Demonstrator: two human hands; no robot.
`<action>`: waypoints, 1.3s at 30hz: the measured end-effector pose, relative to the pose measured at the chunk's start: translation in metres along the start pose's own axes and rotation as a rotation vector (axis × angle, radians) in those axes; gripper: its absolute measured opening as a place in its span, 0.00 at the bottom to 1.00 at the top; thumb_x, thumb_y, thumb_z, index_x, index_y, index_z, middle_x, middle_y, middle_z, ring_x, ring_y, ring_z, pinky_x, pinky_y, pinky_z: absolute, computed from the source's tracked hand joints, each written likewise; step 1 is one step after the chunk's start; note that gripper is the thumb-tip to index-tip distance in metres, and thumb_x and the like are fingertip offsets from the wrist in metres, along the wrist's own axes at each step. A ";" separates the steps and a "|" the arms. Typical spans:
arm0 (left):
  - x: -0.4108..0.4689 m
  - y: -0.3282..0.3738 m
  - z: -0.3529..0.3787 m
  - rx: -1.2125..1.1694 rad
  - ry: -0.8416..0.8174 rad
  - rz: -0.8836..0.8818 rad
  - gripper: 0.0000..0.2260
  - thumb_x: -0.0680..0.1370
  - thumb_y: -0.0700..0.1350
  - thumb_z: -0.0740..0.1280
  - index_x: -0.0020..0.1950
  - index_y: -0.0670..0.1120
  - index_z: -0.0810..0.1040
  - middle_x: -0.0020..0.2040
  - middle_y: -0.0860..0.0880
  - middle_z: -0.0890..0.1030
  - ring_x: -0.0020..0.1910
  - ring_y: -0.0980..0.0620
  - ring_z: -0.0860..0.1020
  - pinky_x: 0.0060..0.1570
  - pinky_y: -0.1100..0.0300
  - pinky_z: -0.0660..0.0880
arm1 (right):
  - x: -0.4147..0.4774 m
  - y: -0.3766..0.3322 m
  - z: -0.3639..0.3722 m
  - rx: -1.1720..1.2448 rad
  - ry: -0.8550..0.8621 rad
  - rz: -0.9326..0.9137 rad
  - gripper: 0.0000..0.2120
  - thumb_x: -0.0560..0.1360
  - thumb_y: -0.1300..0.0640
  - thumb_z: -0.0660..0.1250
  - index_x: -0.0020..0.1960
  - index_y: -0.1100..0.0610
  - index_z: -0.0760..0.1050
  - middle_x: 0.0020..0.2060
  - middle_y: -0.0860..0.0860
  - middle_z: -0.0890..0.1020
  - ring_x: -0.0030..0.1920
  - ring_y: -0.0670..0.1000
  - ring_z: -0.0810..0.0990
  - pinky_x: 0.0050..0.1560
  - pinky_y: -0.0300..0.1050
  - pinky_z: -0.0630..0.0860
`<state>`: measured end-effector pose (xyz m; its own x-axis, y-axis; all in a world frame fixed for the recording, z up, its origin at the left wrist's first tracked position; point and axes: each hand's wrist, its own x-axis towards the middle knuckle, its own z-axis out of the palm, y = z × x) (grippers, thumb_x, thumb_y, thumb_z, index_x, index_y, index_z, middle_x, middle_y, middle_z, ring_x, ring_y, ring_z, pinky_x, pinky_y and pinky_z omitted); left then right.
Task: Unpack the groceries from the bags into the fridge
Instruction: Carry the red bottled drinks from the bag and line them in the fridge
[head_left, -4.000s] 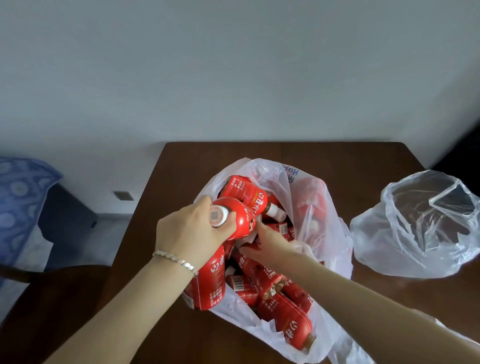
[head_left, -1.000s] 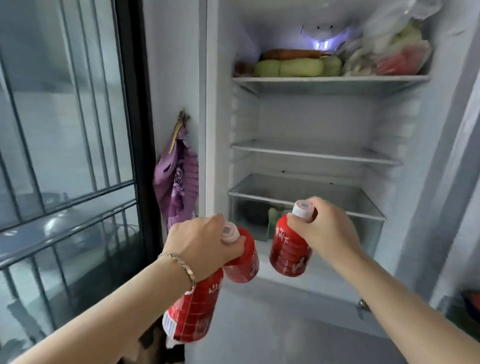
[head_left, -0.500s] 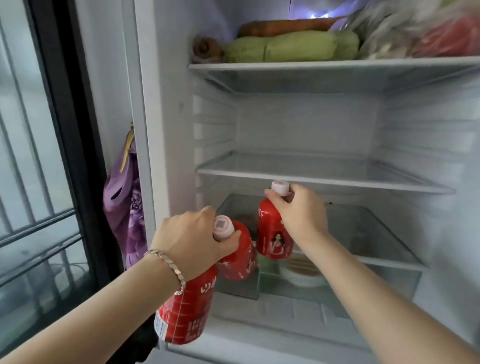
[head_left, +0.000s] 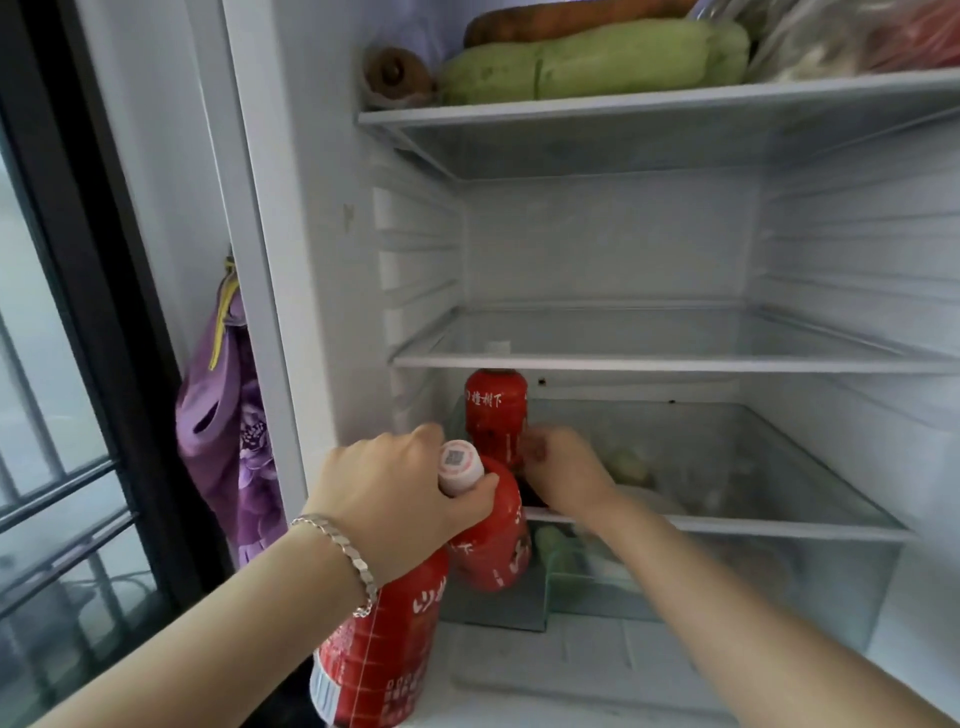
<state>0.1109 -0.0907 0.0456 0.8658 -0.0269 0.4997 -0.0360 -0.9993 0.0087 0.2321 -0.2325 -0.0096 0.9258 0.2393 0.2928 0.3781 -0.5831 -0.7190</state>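
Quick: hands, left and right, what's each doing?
Left hand: grips two red bottles.
Right hand: grips the upright bottle on the glass shelf.

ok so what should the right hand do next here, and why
Probably release the upright bottle and draw the right hand back. It looks seated at the left of the lower glass shelf, and the left hand holds a second bottle and third bottle needing space beside it.

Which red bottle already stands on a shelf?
The rearmost bottle, upright beneath the middle shelf, right hand at its base; the other two hang from the left hand.
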 end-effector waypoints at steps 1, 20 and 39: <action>0.000 0.000 0.001 -0.004 0.000 0.003 0.21 0.71 0.70 0.55 0.35 0.52 0.62 0.33 0.56 0.73 0.34 0.55 0.75 0.36 0.63 0.68 | -0.007 -0.002 -0.004 0.130 -0.013 -0.052 0.15 0.73 0.71 0.61 0.55 0.62 0.78 0.50 0.54 0.83 0.53 0.52 0.80 0.58 0.46 0.75; 0.022 0.018 -0.003 -0.491 0.389 -0.107 0.09 0.74 0.50 0.67 0.35 0.50 0.72 0.29 0.55 0.77 0.33 0.54 0.77 0.35 0.59 0.74 | -0.035 -0.006 -0.031 0.335 0.343 -0.009 0.31 0.63 0.54 0.78 0.61 0.49 0.66 0.43 0.37 0.73 0.42 0.36 0.73 0.43 0.31 0.71; 0.047 0.081 0.021 -0.951 0.257 -0.153 0.16 0.74 0.63 0.58 0.42 0.52 0.72 0.46 0.55 0.74 0.45 0.55 0.76 0.46 0.58 0.73 | -0.084 0.006 -0.026 0.326 0.369 -0.114 0.36 0.58 0.54 0.81 0.55 0.38 0.62 0.49 0.35 0.74 0.48 0.37 0.76 0.43 0.25 0.74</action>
<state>0.1589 -0.1730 0.0514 0.7643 0.2193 0.6065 -0.4154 -0.5520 0.7230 0.1570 -0.2757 -0.0221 0.8396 -0.0374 0.5418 0.5113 -0.2821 -0.8118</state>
